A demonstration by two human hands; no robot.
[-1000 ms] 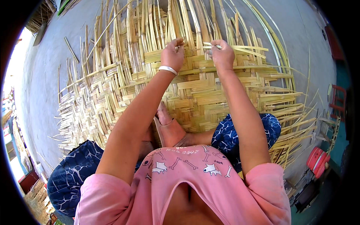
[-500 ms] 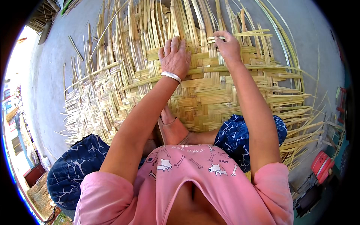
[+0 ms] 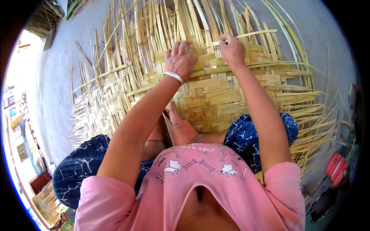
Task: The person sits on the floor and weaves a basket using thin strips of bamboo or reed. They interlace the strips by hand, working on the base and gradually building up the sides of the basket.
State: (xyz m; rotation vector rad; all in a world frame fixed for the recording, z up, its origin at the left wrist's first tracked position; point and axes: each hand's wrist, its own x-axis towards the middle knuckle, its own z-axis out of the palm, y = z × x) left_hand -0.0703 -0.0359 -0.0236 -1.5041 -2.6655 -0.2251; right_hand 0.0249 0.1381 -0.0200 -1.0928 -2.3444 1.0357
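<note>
A partly woven mat (image 3: 210, 102) of split bamboo or cane strips covers the floor before me. My left hand (image 3: 180, 61), with a pale bangle on its wrist, lies palm down on the weave, fingers stretched forward. Farther right, my right hand (image 3: 232, 51) is closed in a pinch around a thin yellow-green strip (image 3: 257, 33). That strip runs crosswise over the long upright strips (image 3: 200, 19), its free end reaching past my hand to the right. My right fingertips hide part of it.
Loose strip ends (image 3: 314, 133) fan out along the mat's right side. Long green strips (image 3: 283, 27) curve over the grey floor (image 3: 58, 77) at the upper right. My sandalled foot (image 3: 181, 129) rests at the mat's near edge. A red bag-like object (image 3: 335, 167) sits far right.
My right hand has turned slightly, its fingers curling tighter around the strip. My left hand stays on the weave. The whole view has shifted a little.
</note>
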